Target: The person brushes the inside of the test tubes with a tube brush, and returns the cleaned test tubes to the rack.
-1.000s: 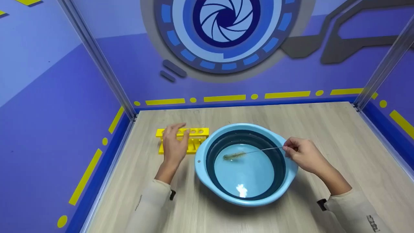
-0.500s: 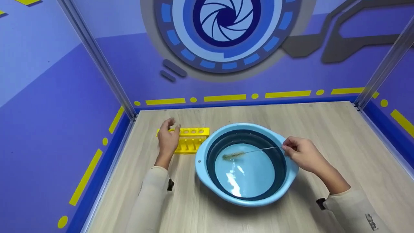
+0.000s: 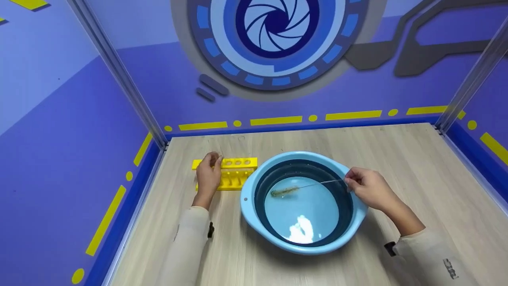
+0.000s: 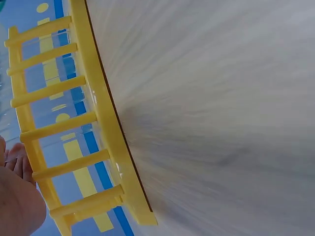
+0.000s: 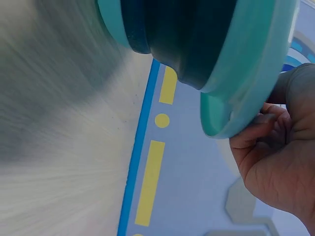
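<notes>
My right hand [image 3: 371, 188] pinches the thin wire handle of a test tube brush [image 3: 284, 192] above the right rim of a light blue collapsible basin [image 3: 247, 186]. The brush's brownish bristles lie over the basin's middle, where light glints on water. My left hand [image 3: 208, 174] is at the left part of a yellow test tube rack [image 3: 249, 162], thumb and fingers drawn together at its top bar. In the left wrist view, faint clear edges show between the slats of the rack [image 4: 60, 129]. Whether the left fingers hold something, I cannot tell.
The rack stands just left of the basin, near its rim. Both are on a pale wood-grain table [image 3: 416, 171]. Blue printed panels [image 3: 301, 99] enclose the back and sides, with metal posts [image 3: 131, 87] in the corners.
My left hand has shifted slightly over the rack, and its spread fingers have drawn together at the top bar. The right hand and the brush stay nearly still; the glint in the basin shifts.
</notes>
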`<state>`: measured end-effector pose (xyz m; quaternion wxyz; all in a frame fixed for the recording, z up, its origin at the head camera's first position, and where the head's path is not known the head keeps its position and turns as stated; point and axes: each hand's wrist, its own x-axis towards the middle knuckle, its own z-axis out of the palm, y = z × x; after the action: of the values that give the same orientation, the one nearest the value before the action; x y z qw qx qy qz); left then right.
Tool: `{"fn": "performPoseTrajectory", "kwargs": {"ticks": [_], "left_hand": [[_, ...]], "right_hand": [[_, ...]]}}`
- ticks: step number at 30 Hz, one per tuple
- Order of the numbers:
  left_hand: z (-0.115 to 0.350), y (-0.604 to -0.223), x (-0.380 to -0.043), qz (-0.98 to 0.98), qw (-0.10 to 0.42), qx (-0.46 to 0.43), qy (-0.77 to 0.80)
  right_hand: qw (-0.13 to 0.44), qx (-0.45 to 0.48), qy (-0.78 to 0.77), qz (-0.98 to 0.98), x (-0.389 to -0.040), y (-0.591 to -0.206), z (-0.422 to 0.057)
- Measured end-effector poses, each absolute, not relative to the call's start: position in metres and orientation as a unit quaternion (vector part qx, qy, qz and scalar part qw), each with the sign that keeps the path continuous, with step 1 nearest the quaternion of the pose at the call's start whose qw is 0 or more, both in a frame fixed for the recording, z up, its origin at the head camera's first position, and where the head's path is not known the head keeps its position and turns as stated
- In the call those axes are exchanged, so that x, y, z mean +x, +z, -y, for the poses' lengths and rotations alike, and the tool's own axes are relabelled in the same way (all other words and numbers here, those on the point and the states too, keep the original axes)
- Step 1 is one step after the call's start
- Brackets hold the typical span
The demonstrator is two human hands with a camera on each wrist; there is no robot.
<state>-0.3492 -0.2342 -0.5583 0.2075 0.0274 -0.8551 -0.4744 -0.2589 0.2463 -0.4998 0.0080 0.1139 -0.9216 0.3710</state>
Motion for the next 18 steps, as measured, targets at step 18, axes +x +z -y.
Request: {"fn": "performPoseTrajectory", "kwargs": {"ticks": [18], "left_hand": [[0.2345, -0.5585, -0.352, 0.834, 0.213, 0.046, -0.507]], "right_hand": [[0.029, 0.09, 0.379, 0.921, -0.262, -0.51, -0.2421]]}}
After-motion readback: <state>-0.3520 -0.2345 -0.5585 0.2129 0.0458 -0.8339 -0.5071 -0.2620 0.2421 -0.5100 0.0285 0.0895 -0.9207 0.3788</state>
